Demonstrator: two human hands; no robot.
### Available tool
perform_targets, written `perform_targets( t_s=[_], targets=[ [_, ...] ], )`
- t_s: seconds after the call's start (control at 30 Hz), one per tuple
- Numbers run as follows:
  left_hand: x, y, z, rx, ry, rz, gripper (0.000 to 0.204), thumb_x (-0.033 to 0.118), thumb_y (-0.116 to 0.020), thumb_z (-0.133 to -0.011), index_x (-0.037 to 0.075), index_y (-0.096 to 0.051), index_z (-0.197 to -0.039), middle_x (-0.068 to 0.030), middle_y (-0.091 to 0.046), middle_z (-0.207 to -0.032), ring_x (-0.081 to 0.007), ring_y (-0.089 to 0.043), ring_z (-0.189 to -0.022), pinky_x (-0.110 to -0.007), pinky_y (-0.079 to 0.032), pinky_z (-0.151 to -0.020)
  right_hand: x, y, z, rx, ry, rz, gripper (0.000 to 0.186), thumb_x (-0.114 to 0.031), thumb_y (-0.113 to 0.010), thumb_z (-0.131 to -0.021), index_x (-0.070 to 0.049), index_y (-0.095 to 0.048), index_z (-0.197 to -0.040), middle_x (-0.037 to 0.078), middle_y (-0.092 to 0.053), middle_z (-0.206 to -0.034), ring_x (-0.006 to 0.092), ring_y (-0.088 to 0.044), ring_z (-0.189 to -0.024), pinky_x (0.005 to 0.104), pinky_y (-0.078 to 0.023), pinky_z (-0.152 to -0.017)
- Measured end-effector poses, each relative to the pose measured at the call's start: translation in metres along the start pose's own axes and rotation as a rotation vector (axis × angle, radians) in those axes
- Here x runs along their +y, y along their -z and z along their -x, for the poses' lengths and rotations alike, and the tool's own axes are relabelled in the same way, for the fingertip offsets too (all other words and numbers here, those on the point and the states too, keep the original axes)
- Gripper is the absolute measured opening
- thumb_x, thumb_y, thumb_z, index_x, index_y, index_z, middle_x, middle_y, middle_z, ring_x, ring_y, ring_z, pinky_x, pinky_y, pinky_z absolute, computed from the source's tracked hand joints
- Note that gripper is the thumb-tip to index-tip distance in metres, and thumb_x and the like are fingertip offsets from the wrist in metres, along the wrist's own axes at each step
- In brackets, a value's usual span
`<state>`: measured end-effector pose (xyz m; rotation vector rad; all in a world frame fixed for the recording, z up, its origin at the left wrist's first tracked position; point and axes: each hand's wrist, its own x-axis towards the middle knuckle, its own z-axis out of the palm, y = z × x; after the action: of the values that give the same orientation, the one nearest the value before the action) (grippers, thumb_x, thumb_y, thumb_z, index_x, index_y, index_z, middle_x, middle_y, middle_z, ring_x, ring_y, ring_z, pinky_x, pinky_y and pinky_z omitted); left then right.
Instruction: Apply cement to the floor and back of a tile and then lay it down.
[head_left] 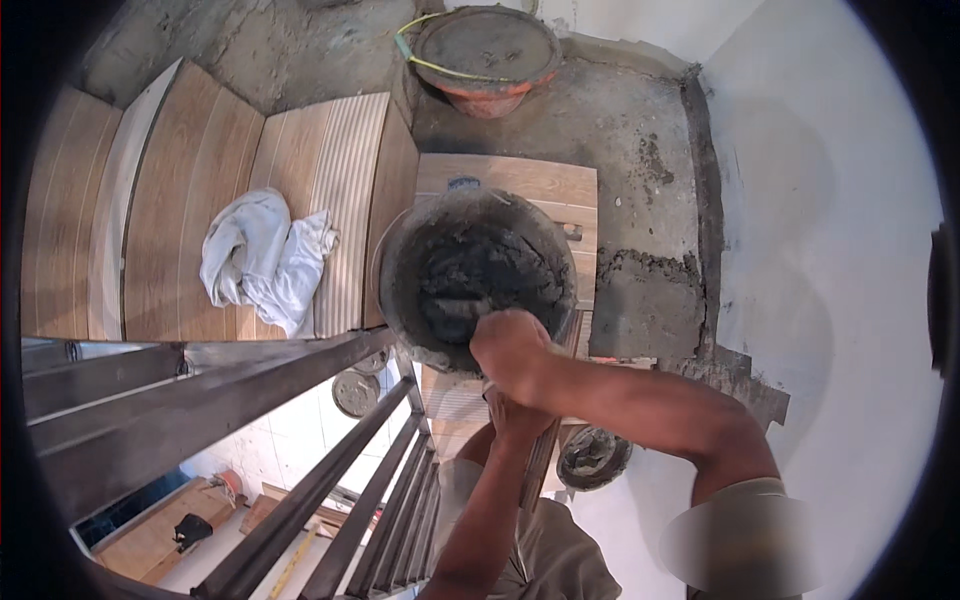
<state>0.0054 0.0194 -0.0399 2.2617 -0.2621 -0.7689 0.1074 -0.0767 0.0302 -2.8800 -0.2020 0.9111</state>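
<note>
A dark bucket (392, 300) with wet grey mortar (490, 255) inside stands in the middle. My right hand (512, 350) is closed at its near rim, around what looks like the handle of a trowel (452, 308). The trowel's blade lies in the mortar, and the handle is hidden by my fist. Just below, my left hand (518, 415) is by the bucket's near side. My right wrist covers most of its fingers, so their grip does not show.
Wood-look tiled steps (190, 200) run to the left, with a white cloth (265, 255) on one. An orange mortar-filled tub (487, 60) stands at the back. A metal railing (300, 530) drops away at lower left, above a lower floor. A white wall (830, 250) bounds the right.
</note>
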Motion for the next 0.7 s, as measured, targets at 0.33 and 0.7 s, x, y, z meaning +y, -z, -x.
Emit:
perform_targets(
  t_s=[0.33, 0.7],
  targets=[
    [0.011, 0.021, 0.005, -0.058, -0.021, -0.020, 0.065, 0.053, -0.083, -0.074, 0.007, -0.070, -0.119, -0.0193, -0.073, -0.111, -0.0405, -0.069, -0.104, -0.050, -0.052, -0.093, 0.044, 0.053, 0.052, -0.092, 0.194, 0.152, 0.014, -0.010, -0.070, -0.083, -0.005, -0.079, -0.092, 0.012, -0.077, -0.086, 0.0293, -0.078, -0.087, 0.0412, -0.063, -0.070],
    [-0.015, 0.017, 0.008, -0.208, 0.077, 0.300, 0.086, 0.052, -0.086, -0.071, 0.002, -0.059, -0.136, -0.0233, -0.063, -0.135, -0.0419, -0.061, -0.123, -0.050, -0.049, -0.102, -0.003, 0.018, 0.066, -0.020, 0.029, 0.093, 0.014, -0.011, -0.066, -0.083, -0.003, -0.076, -0.089, 0.016, -0.074, -0.088, 0.0346, -0.075, -0.085, 0.0428, -0.062, -0.072]
  ],
)
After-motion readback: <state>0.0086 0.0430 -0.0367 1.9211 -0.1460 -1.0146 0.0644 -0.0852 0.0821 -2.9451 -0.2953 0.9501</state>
